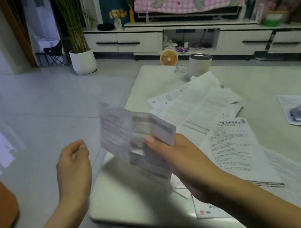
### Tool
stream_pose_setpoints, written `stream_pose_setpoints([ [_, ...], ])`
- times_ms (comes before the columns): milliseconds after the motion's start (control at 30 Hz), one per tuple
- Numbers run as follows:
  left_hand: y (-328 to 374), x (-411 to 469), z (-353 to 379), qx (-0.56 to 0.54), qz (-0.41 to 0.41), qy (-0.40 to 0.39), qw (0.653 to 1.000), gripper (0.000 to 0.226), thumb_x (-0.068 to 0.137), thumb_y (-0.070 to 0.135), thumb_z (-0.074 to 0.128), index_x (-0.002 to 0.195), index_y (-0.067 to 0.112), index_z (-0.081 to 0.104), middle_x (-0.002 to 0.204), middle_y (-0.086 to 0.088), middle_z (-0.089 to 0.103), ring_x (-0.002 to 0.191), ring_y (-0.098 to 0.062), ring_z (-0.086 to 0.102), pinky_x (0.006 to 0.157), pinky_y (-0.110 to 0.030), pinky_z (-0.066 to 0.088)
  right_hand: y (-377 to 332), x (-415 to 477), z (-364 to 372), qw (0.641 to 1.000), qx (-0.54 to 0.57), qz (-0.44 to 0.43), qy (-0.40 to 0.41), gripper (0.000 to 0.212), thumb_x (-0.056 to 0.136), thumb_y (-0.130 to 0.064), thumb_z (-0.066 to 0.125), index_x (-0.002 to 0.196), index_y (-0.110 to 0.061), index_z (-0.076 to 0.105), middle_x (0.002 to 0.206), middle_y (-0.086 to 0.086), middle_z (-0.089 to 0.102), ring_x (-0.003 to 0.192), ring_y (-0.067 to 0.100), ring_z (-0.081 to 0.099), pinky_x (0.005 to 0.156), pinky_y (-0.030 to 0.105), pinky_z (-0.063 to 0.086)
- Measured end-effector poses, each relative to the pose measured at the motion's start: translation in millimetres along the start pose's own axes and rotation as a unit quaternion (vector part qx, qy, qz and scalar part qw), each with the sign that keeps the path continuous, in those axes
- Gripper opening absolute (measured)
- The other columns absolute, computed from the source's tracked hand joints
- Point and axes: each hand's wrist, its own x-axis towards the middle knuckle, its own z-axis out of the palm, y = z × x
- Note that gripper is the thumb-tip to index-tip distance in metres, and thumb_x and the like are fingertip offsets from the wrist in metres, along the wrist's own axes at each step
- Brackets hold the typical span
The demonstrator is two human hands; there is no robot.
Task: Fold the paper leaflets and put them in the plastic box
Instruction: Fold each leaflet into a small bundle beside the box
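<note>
Above the near left corner of the pale table (133,203), I see my right hand (175,157) gripping a creased, half-folded leaflet (133,137), thumb pressed on its front face. The sheet stands upright and is blurred. My left hand (72,163) hovers just left of it, not touching the paper, fingers loosely curled and holding nothing. To the right, loose sheets (194,104) lie spread flat over the table, one with a bold printed heading (231,145). At the far edge stands a metal cup (200,64).
</note>
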Motion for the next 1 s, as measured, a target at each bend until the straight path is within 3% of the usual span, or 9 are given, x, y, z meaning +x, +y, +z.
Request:
stream_pose_setpoints([
  [133,13,-14,6,-0.046,0.022,-0.035,0.998,0.029,0.100,0.018,0.034,0.087,0.012,0.059,0.093,-0.006,0.062,0.099,-0.026,0.056,0.089,-0.041,0.044,-36,-3,7,0.984,0.164,0.050,-0.055,0.026,0.095,-0.020,0.050,0.117,-0.015,0.062,0.112,0.006,0.069,0.100,0.020,0.065,0.087,0.030,0.053],
  [233,17,-16,5,-0.072,-0.003,-0.008,0.997,0.047,0.101,0.040,0.026,0.133,0.011,0.044,0.134,-0.009,0.049,0.121,-0.027,0.049,0.100,-0.041,0.040,-63,2,-4,0.965,0.258,0.032,-0.042,0.027,0.093,-0.015,0.046,0.113,-0.006,0.062,0.117,0.012,0.066,0.107,0.028,0.061,0.090,0.037,0.051],
  [367,16,-15,3,-0.068,-0.034,-0.022,0.997,0.058,0.097,0.050,0.026,0.143,0.015,0.029,0.147,-0.003,0.036,0.126,-0.023,0.044,0.103,-0.040,0.037,-68,33,-49,0.946,0.322,0.009,0.043,0.025,0.096,-0.013,0.041,0.106,-0.003,0.062,0.090,0.011,0.073,0.077,0.022,0.070,0.069,0.036,0.059],
  [433,16,-16,3,-0.069,-0.053,-0.035,0.996,0.056,0.097,0.049,0.029,0.141,0.015,0.033,0.142,-0.003,0.041,0.125,-0.024,0.045,0.101,-0.040,0.038,-51,55,-74,0.960,0.253,0.024,0.121,0.020,0.097,-0.014,0.043,0.103,-0.006,0.061,0.080,0.005,0.073,0.069,0.018,0.070,0.060,0.032,0.059],
  [600,14,-17,8,-0.040,-0.076,-0.084,0.993,0.039,0.094,0.046,0.042,0.121,0.018,0.043,0.120,-0.002,0.048,0.110,-0.021,0.047,0.095,-0.038,0.038,-5,90,-121,0.965,0.015,0.098,0.244,0.028,0.087,-0.009,0.060,0.114,-0.001,0.059,0.090,0.009,0.065,0.075,0.019,0.060,0.063,0.027,0.045],
  [700,12,-16,11,0.017,-0.089,-0.089,0.992,0.067,0.088,0.053,0.048,0.140,0.015,0.033,0.141,-0.006,0.040,0.125,-0.025,0.042,0.104,-0.041,0.034,10,99,-132,0.954,-0.077,0.127,0.259,0.042,0.082,-0.013,0.070,0.118,0.003,0.057,0.095,0.014,0.064,0.079,0.023,0.059,0.065,0.028,0.044],
  [767,13,-15,11,0.029,-0.096,-0.097,0.990,0.071,0.086,0.054,0.049,0.141,0.013,0.033,0.138,-0.007,0.044,0.122,-0.025,0.045,0.100,-0.038,0.037,16,100,-134,0.939,-0.173,0.132,0.267,0.052,0.084,-0.019,0.069,0.127,0.003,0.051,0.102,0.016,0.060,0.083,0.023,0.056,0.066,0.028,0.042],
  [900,18,-17,12,0.021,-0.123,-0.140,0.982,0.038,0.090,0.052,0.044,0.098,0.018,0.059,0.093,0.006,0.058,0.083,-0.010,0.054,0.070,-0.029,0.041,24,101,-137,0.903,-0.305,0.109,0.282,0.049,0.086,-0.018,0.065,0.129,-0.003,0.046,0.130,0.013,0.051,0.114,0.027,0.050,0.086,0.032,0.040],
  [1000,18,-14,11,0.022,-0.131,-0.161,0.978,0.041,0.091,0.057,0.035,0.099,0.023,0.056,0.103,0.004,0.058,0.095,-0.016,0.053,0.083,-0.033,0.036,24,103,-135,0.892,-0.361,0.100,0.253,0.038,0.088,-0.017,0.059,0.123,-0.006,0.051,0.124,0.012,0.055,0.111,0.027,0.053,0.086,0.032,0.041],
])
